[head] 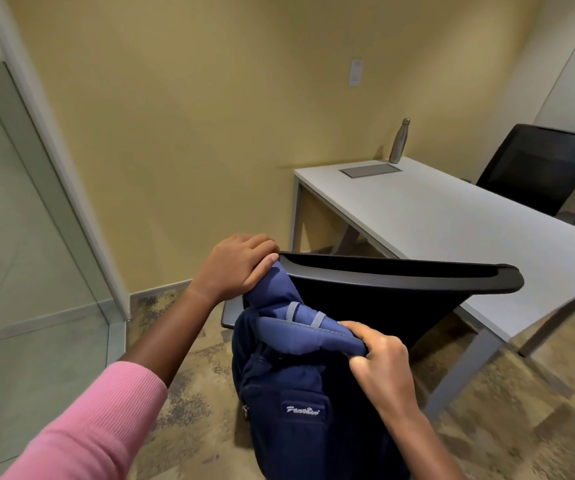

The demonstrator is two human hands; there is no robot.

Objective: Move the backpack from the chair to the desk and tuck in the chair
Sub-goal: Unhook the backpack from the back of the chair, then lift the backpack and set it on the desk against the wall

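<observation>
Yellow-walled office, head view. Beyond the chair (400, 275), the desk (452, 216) is standing bare but for a bottle (399, 142). I am closing my left hand (234, 268) and right hand (379, 365) around the padded straps of the backpack (293, 386), which is hanging against the chair's back. Soft fabric, sagging; probably moderately heavy. Straps look like the best hold.

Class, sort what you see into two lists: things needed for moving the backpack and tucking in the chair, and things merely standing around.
Needed: backpack, near chair, desk, left hand, right hand.

Standing around: metal bottle, far chair, desk's grey panel.
</observation>
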